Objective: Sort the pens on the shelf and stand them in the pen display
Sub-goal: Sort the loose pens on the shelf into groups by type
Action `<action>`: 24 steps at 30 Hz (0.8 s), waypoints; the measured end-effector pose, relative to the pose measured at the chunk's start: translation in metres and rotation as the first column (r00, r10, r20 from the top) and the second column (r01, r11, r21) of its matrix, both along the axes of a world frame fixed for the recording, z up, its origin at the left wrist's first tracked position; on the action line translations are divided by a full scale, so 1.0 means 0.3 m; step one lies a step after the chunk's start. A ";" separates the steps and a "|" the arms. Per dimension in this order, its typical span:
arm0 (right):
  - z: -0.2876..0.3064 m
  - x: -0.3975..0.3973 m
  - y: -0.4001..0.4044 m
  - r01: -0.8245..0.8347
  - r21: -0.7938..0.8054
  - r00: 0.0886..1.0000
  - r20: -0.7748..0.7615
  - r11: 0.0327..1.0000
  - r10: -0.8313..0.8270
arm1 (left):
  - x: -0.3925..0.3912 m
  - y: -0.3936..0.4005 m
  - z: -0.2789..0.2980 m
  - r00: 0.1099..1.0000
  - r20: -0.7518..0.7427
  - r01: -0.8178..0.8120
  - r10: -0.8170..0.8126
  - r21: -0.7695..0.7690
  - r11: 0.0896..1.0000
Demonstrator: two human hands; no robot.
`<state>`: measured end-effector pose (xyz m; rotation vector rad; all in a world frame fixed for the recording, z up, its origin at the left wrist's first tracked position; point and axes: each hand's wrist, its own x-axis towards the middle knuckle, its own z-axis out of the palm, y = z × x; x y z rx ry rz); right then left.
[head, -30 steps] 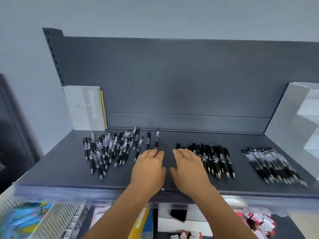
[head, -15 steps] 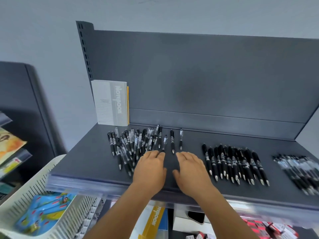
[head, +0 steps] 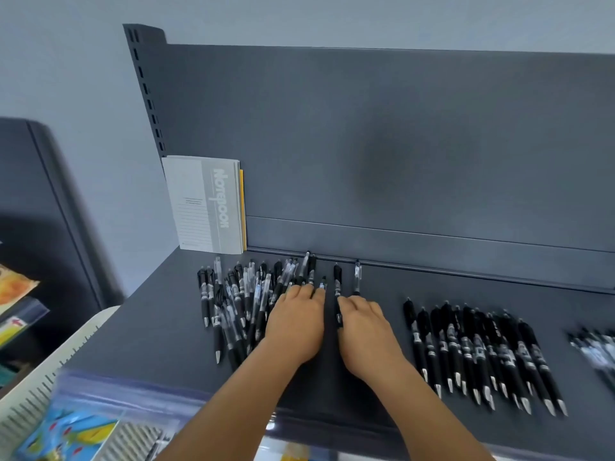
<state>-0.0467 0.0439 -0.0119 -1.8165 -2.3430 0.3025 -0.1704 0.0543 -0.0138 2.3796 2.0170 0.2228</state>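
Both hands, left [head: 296, 322] and right [head: 364, 331], lie flat, palms down.

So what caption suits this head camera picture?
Both hands, left and right, rest flat beside a jumbled pen pile on a dark shelf.

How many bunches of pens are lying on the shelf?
3. A messy pile lies on the left by the left hand, a neat black row lies right of the right hand, and a blurry bunch is cut off at the right edge, so more may be hidden.
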 end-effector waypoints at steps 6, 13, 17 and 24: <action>-0.002 -0.038 0.057 0.023 -0.029 1.000 0.016 0.999 -0.023 | -0.001 0.037 -0.013 0.980 -0.197 -0.020 0.010 -0.049 0.999; -0.016 -0.043 0.060 0.120 0.028 0.993 -0.003 0.992 -0.120 | 0.005 0.006 -0.007 0.984 -0.175 -0.021 0.022 0.006 1.000; -0.009 -0.055 0.060 0.167 0.016 0.984 -0.067 0.986 -0.166 | 0.019 0.013 0.010 0.991 -0.078 -0.105 0.105 0.011 0.994; 0.011 -0.043 0.018 0.223 -0.014 0.968 -0.116 0.975 -0.224 | 0.030 0.049 0.026 0.978 0.039 -0.202 0.203 -0.034 0.979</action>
